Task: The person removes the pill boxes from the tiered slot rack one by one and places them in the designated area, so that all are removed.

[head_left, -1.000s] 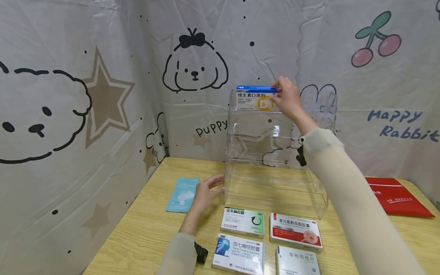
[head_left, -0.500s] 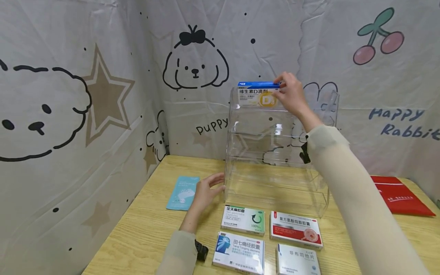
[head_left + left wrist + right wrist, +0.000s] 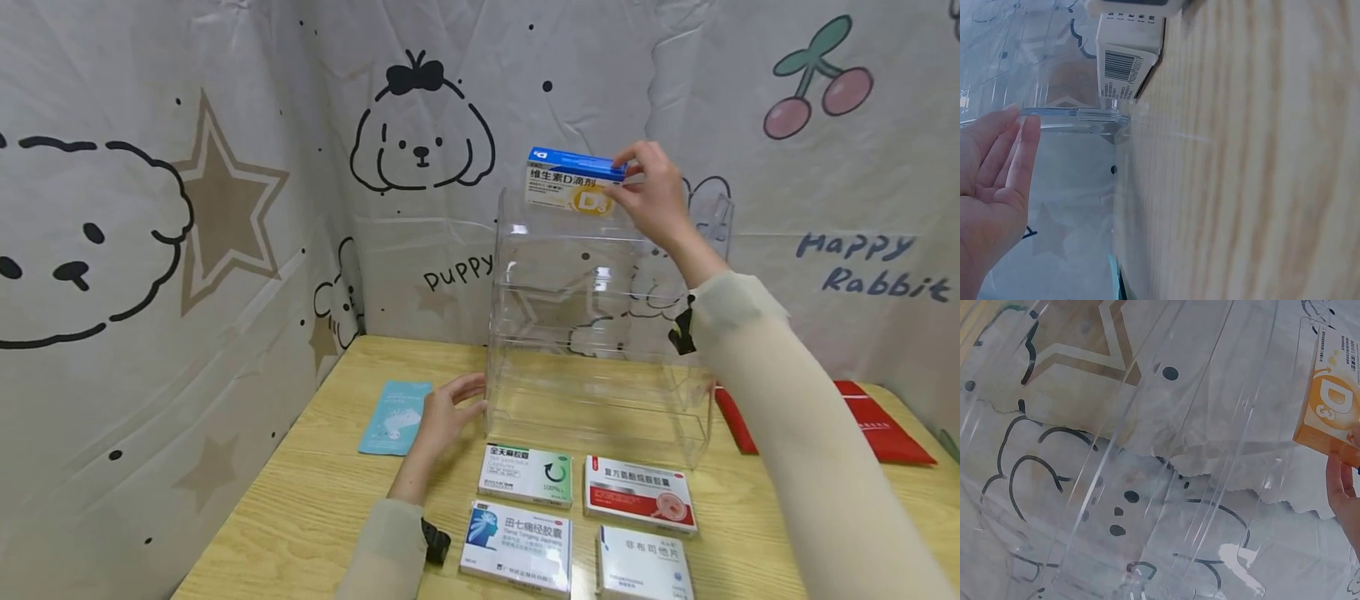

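My right hand [image 3: 656, 196] pinches the right end of a blue, white and orange vitamin D drops box [image 3: 566, 182]. The box is raised just above the top tier of a clear acrylic display rack [image 3: 592, 429]. In the right wrist view, the box's orange D3 end [image 3: 1329, 406] shows, with the fingers [image 3: 1335, 484] at its lower edge. Low on the rack's left side, my left hand [image 3: 446, 412] touches the side panel with mostly straight fingers. The left wrist view has those fingertips [image 3: 1030, 128] against the panel's edge [image 3: 1079, 114].
In front of the rack lie a green-and-white capsule box [image 3: 525, 475], a red-and-white box [image 3: 640, 493], a blue-and-white box [image 3: 516, 547] and a white tablet box [image 3: 643, 564]. A light-blue packet [image 3: 393, 418] lies left, a red packet [image 3: 885, 425] right.
My right hand has lifted the vitamin D drops box from the rack's top tier, up and slightly right. The left hand stays at the rack's side.
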Demonstrator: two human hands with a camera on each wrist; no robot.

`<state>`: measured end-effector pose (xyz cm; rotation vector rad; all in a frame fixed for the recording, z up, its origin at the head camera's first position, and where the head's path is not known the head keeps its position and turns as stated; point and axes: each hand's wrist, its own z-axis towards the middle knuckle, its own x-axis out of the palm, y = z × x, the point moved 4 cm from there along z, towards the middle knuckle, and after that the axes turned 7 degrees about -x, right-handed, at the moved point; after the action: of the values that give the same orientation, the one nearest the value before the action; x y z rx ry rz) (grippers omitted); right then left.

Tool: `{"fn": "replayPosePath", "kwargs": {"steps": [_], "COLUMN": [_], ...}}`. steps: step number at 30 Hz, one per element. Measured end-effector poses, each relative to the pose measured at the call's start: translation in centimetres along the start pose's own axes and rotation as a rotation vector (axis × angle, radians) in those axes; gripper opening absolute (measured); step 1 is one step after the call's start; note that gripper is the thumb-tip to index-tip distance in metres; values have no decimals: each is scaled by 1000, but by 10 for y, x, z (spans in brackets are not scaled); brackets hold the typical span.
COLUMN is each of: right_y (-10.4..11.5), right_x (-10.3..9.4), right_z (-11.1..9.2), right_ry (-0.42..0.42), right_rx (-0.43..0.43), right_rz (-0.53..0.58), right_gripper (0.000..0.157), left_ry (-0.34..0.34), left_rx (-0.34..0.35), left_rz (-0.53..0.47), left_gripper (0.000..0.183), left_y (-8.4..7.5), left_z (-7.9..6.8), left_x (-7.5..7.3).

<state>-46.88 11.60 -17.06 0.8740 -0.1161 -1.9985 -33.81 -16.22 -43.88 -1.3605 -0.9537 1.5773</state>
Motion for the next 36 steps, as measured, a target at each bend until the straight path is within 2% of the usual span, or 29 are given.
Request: {"fn": "replayPosePath", "kwargs": {"steps": [8,18,29,36], "right_y": [7,24,41,46], "right_x": [-15,-25,-35,-37], "right_z": [-13,-42,-81,-116], "right_ry": [-27,2,6,53], "right_rx": [19,-38,-127,-157], "right_rz": [34,68,146,165], "right_gripper": [30,30,30,32], "left_ry": [-6,-16,-14,-18], "left_rx": [12,15,-11,20], "left_rz": [-8,-17,-9,-25], "left_gripper": [42,42,44,45], "left_y": [-4,-3,-4,-5], "left_z": [-1,-1,-2,-2], "left_x": [1,3,4,5]}}
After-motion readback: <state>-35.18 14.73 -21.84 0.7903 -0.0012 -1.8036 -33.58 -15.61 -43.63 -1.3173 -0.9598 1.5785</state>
